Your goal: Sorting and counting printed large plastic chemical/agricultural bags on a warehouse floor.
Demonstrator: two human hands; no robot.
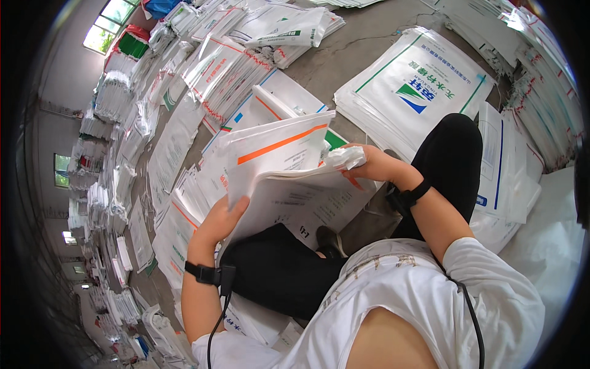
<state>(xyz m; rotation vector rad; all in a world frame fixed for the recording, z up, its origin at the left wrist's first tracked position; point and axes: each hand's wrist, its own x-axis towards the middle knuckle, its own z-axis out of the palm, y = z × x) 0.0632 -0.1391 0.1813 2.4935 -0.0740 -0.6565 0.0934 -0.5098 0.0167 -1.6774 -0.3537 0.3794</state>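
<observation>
Across my lap I hold a folded white woven sack point(279, 150) with an orange stripe and print, made of several layers. My left hand point(222, 220) is closed on its lower left edge, the thumb on top and the fingers mostly hidden beneath. At the far right corner my right hand point(376, 165) is closed around a crumpled white part of the sack, with a bit of orange showing under the fingers. The sack's lower face hangs toward my knees, showing grey print and dark handwritten marks.
A flat stack of white sacks with green lines point(424, 77) lies on the floor ahead to the right. Bundled sacks point(224, 74) lie ahead to the left, and rows of piles point(114, 95) line the left side. More sacks point(501, 160) are by my right knee.
</observation>
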